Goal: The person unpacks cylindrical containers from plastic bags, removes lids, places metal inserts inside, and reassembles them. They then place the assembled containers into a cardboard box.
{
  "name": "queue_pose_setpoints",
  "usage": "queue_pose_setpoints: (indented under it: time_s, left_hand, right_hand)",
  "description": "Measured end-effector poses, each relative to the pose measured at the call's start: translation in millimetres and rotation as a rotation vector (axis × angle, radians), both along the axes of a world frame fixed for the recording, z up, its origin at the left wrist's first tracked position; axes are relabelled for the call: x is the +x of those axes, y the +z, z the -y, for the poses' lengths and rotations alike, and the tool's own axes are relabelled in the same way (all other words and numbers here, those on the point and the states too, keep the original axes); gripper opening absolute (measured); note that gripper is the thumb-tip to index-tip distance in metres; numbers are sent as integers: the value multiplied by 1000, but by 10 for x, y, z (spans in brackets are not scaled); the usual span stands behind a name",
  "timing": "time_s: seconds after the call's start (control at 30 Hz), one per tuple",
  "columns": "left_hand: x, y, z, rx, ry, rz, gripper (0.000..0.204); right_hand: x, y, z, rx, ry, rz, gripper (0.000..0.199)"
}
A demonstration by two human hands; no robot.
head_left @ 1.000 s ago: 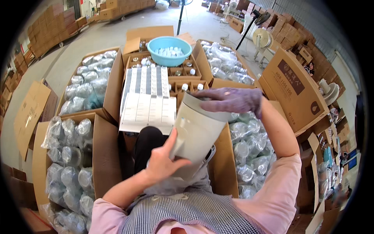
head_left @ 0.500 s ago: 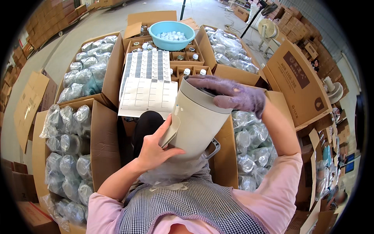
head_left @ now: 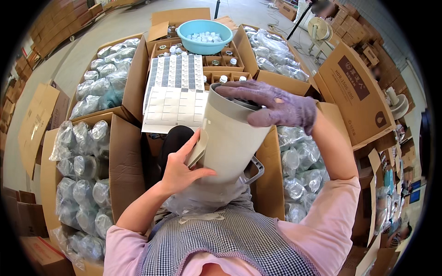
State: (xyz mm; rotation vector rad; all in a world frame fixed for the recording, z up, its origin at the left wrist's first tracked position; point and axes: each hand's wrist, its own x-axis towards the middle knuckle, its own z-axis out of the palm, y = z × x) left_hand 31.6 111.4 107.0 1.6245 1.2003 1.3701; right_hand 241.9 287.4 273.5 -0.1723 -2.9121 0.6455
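Observation:
A tall light-grey jug leans on my lap, tilted, its darker-rimmed end up toward the right. A handle sticks out low on its right side, and clear plastic film bunches round its lower end. My bare left hand grips the left side, thumb across the wall and index finger along a pale flap-like piece; I cannot tell if this is a spout or a label. Over the upper end lies my right hand in a purple-grey glove, fingers spread across the rim. The opening is mostly hidden beneath it.
Sheets of labels lie ahead on a divided carton of bottles. Behind them stands a light-blue basin of small pale caps. Open cartons of plastic-wrapped items flank me at left and right. A printed carton flap rises at right.
The jug has shifted slightly left and up in the view, both hands moving with it. My grip looks the same; the surroundings have shifted slightly in the view.

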Motion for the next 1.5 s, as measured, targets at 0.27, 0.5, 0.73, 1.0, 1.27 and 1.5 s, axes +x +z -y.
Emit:
queue_pose_setpoints:
  time_s: [0.27, 0.5, 0.73, 1.0, 1.27, 1.5]
  left_hand:
    - [110, 44, 17, -193, 50, 36, 100]
    - [-353, -181, -133, -249, -56, 262, 91]
    - [-607, -474, -207, -220, -266, 580, 92]
    - [-682, -401, -258, -137, -185, 244, 90]
    - [-570, 1700, -1005, 360, -369, -607, 31]
    - [-76, 1880, -1442, 74, -740, -1069, 12]
  right_hand:
    - [-115, -548, -242, 400, 79, -203, 42]
    - [-319, -363, -274, -118, -214, -59, 37]
    - [-295, -933, -72, -397, -167, -901, 59]
    - [-196, -938, 320, -134, -178, -1092, 55]
    - [-117, -1014, 318, -12, -240, -1088, 50]
    - [-134, -1027, 384, -97, -298, -1117, 56]
